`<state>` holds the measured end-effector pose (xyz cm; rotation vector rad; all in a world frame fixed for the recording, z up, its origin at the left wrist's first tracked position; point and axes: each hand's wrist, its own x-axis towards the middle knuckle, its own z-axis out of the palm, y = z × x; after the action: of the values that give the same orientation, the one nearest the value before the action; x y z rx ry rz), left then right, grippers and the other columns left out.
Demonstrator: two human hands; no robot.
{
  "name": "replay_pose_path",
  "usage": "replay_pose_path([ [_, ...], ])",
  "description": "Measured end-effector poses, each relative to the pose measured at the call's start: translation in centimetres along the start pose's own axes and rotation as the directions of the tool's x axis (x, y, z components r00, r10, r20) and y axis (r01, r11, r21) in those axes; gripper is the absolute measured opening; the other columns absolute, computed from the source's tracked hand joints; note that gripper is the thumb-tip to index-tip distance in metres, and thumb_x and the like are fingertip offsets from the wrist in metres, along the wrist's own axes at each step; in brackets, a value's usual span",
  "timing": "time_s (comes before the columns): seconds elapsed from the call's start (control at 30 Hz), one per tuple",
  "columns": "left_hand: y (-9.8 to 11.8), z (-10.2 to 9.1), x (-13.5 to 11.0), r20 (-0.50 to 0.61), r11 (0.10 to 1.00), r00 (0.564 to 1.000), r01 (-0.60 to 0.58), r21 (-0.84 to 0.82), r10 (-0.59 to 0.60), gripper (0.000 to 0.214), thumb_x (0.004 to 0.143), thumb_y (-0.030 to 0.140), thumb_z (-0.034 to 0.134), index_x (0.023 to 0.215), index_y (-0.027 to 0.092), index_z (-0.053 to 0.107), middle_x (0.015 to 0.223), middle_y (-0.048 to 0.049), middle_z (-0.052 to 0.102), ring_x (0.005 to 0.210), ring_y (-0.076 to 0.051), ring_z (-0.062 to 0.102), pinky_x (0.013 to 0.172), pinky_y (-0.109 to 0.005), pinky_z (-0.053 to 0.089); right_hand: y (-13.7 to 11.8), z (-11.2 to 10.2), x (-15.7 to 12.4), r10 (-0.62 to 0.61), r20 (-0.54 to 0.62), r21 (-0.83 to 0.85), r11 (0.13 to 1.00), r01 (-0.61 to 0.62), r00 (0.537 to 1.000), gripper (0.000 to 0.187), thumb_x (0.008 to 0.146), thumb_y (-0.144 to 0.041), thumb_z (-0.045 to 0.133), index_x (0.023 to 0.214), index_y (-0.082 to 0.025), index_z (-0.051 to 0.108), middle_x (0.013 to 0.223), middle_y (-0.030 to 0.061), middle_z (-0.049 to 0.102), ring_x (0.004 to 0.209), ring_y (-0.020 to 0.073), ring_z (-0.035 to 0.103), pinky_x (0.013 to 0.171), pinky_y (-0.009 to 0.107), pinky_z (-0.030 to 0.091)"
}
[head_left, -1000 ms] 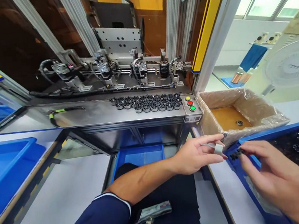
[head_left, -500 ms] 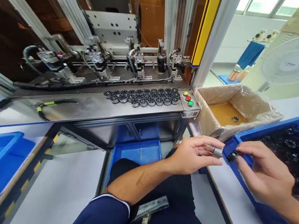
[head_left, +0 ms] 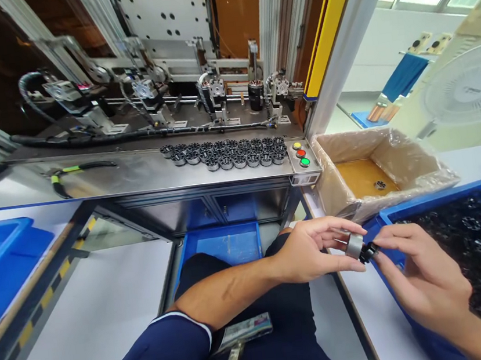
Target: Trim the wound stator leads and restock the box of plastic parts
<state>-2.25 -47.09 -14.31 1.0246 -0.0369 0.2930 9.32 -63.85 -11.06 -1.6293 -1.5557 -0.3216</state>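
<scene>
Between thumb and fingers, my left hand grips a grey metal ring, its open end turned to the right. My right hand pinches a small black plastic piece at its fingertips. The black piece is at the ring's right end and appears to touch it; whether any of it sits inside the ring I cannot tell. Under and beyond my right hand is a blue bin heaped with black plastic pieces.
A lined cardboard box with one small round part stands behind the bin. Rows of round parts sit on the machine's metal ledge, beside a button panel. Green-and-black pliers lie at left. A fan stands at right.
My right hand has moved left, bringing the black piece from a gap away up against the grey ring. My left hand has hardly moved. The view has shifted slightly.
</scene>
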Motion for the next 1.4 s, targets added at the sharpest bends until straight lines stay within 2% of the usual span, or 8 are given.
replay_pose_path([
  [0.1, -0.1, 0.1, 0.0, 0.013, 0.998, 0.998, 0.054, -0.014, -0.054, 0.063, 0.044, 0.023, 0.100, 0.102, 0.015, 0.077, 0.101, -0.0076, 0.074, 0.093, -0.017, 0.071, 0.098, -0.037, 0.058, -0.1, -0.1, 0.1, 0.003, 0.022, -0.003, 1.000, -0.003, 1.000, 0.031, 0.087, -0.001, 0.066, 0.112, -0.019, 0.065, 0.100, 0.0062, 0.066, 0.088, 0.0185, 0.065, 0.076, 0.033, 0.053],
  [0.27, -0.7, 0.5, 0.1, 0.041, 0.976, 0.982, 0.189, -0.106, -0.186, 0.069, 0.045, 0.020, 0.100, 0.109, 0.016, 0.074, 0.098, -0.0059, 0.074, 0.086, -0.015, 0.071, 0.084, -0.030, 0.059, 0.0, -0.1, 0.1, -0.019, 0.038, -0.027, 0.999, 0.020, 0.999, 0.031, 0.087, 0.000, 0.065, 0.112, -0.017, 0.065, 0.099, 0.0064, 0.064, 0.090, 0.0174, 0.064, 0.078, 0.031, 0.051],
  [0.47, -0.9, 0.6, 0.1, -0.038, 0.977, 0.984, 0.165, -0.137, -0.171, 0.071, 0.040, 0.016, 0.100, 0.106, 0.016, 0.074, 0.098, -0.0046, 0.074, 0.082, -0.012, 0.070, 0.086, -0.030, 0.057, 0.1, -0.3, 0.1, -0.045, 0.105, -0.053, 0.997, 0.051, 0.993, 0.044, 0.088, -0.006, 0.065, 0.130, -0.019, 0.059, 0.108, 0.0097, 0.064, 0.097, 0.0219, 0.065, 0.081, 0.036, 0.055],
  [0.57, -0.5, 0.3, 0.1, -0.043, 0.973, 0.981, 0.180, -0.146, -0.188, 0.079, 0.033, 0.014, 0.101, 0.107, 0.016, 0.074, 0.099, -0.0054, 0.074, 0.083, -0.013, 0.071, 0.087, -0.032, 0.057, 0.3, -0.5, 0.1, -0.147, 0.177, -0.127, 0.977, 0.171, 0.973, 0.053, 0.088, -0.009, 0.067, 0.139, -0.019, 0.053, 0.113, 0.0116, 0.063, 0.101, 0.0245, 0.065, 0.083, 0.038, 0.059],
  [0.67, -0.1, 0.2, 0.0, -0.008, 0.963, 0.976, 0.214, -0.165, -0.218, 0.075, 0.031, 0.017, 0.101, 0.102, 0.014, 0.076, 0.091, -0.0046, 0.075, 0.081, -0.016, 0.071, 0.094, -0.040, 0.057, 0.5, -0.6, 0.1, -0.272, 0.178, -0.245, 0.918, 0.310, 0.946, 0.047, 0.089, -0.007, 0.068, 0.133, -0.019, 0.057, 0.106, 0.0095, 0.064, 0.096, 0.0224, 0.066, 0.080, 0.034, 0.059],
  [0.83, 0.1, 0.3, -0.2, 0.006, 0.955, 0.971, 0.238, -0.177, -0.241, 0.075, 0.030, 0.016, 0.101, 0.101, 0.014, 0.077, 0.088, -0.0030, 0.075, 0.079, -0.015, 0.071, 0.094, -0.040, 0.057, 0.1, -0.6, 0.3, -0.225, 0.172, -0.261, 0.928, 0.265, 0.959, 0.049, 0.093, -0.016, 0.068, 0.140, -0.015, 0.053, 0.106, 0.0113, 0.063, 0.097, 0.0245, 0.064, 0.082, 0.036, 0.058],
  [1.2, 0.1, 0.2, -0.4, 0.009, 0.957, 0.974, 0.222, -0.189, -0.225, 0.071, 0.029, 0.009, 0.099, 0.096, 0.014, 0.078, 0.088, -0.0024, 0.076, 0.078, -0.012, 0.071, 0.097, -0.039, 0.057, -1.0, -0.4, 0.4, -0.275, 0.168, -0.211, 0.928, 0.307, 0.947, 0.072, 0.087, 0.002, 0.068, 0.153, -0.012, 0.043, 0.108, 0.0116, 0.061, 0.100, 0.0226, 0.062, 0.087, 0.035, 0.053],
  [1.4, -0.1, 0.1, -0.3, 0.013, 0.961, 0.976, 0.214, -0.176, -0.215, 0.072, 0.029, 0.010, 0.100, 0.097, 0.013, 0.078, 0.088, -0.0029, 0.076, 0.079, -0.015, 0.072, 0.103, -0.046, 0.054, -1.1, -1.0, 0.3, -0.222, 0.170, -0.201, 0.946, 0.254, 0.960, 0.059, 0.090, -0.005, 0.068, 0.145, -0.019, 0.052, 0.109, 0.0108, 0.066, 0.099, 0.0242, 0.066, 0.084, 0.038, 0.059],
])
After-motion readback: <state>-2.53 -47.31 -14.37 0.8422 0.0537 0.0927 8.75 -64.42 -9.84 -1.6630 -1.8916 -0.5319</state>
